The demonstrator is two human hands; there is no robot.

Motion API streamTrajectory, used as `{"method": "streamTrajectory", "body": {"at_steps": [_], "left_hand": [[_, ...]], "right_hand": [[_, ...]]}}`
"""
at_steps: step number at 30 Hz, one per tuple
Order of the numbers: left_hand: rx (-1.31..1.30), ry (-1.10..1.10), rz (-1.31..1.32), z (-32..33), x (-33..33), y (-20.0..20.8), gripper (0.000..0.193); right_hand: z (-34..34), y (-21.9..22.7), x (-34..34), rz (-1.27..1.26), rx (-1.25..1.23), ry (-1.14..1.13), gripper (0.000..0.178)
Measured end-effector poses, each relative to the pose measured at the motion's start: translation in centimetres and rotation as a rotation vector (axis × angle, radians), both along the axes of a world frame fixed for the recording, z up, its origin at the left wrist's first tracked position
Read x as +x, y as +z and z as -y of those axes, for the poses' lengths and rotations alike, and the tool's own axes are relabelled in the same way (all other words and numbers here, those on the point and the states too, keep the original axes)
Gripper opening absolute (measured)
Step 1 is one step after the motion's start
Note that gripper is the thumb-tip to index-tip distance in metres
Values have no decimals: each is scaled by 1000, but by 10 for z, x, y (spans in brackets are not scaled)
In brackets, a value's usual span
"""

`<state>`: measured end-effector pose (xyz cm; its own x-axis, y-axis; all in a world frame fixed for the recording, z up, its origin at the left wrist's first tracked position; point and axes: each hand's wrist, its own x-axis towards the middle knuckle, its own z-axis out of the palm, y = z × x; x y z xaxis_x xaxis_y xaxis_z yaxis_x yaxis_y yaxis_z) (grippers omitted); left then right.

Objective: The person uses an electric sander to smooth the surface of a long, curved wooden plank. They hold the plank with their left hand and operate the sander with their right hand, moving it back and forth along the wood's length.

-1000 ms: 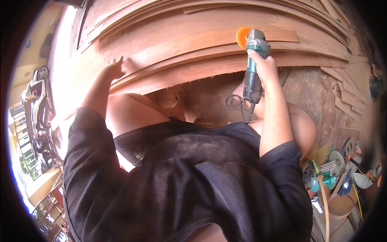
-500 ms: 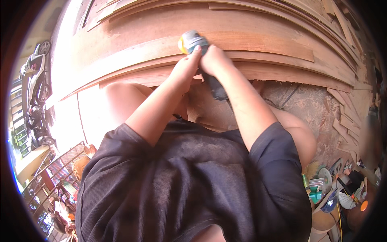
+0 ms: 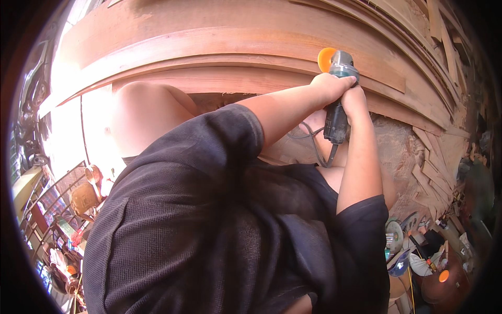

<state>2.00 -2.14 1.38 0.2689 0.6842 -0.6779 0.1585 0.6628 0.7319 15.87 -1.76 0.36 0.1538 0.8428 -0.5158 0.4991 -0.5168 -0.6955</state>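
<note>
An angle grinder (image 3: 336, 125) with a dark body, grey head and yellow-orange disc (image 3: 326, 59) is gripped in both hands. My left hand (image 3: 330, 87) wraps round it just behind the head, thumb along the top. Close against it, my right hand (image 3: 354, 99) closes round the body from the right side. The disc lies at the left of the head, over a long reddish-brown wooden board (image 3: 251, 47); whether it touches the wood I cannot tell. From the grinder's rear a black cord (image 3: 314, 142) loops down beside my leg.
Long boards are stacked in front of me, with thin strips (image 3: 387, 29) at the far right. Wood offcuts (image 3: 431, 167) lie on the floor at right. Loose discs and tools (image 3: 397, 233) crowd the lower right. A metal rack (image 3: 39, 209) stands at the left, near bright light.
Both hands have carried the grinder to the right along the boards. My body has leaned right with it, and the yellow-orange disc shows more fully.
</note>
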Motion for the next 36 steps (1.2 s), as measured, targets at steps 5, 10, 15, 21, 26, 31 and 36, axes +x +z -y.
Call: {"method": "streamTrajectory", "body": {"at_steps": [5,10,15,21,26,31,36], "left_hand": [[-1,99,83,7,-31,-15,77],[40,347,145,50,-130,-10,80],[-115,654,63,79,-197,4,85],[33,494,-9,78,-142,-13,82],[53,294,49,53,-53,-19,79],[21,-89,-62,16,-17,5,78],[110,123,-98,32,-82,-12,86]], "right_hand": [[4,-6,-29,-19,3,25,56],[6,9,-142,155,-37,384,60],[13,56,-222,214,-66,680,61],[12,45,-161,270,-130,665,67],[20,22,-66,169,-56,314,69],[21,12,-21,-36,-25,-11,56],[11,3,-85,149,51,245,60]]}}
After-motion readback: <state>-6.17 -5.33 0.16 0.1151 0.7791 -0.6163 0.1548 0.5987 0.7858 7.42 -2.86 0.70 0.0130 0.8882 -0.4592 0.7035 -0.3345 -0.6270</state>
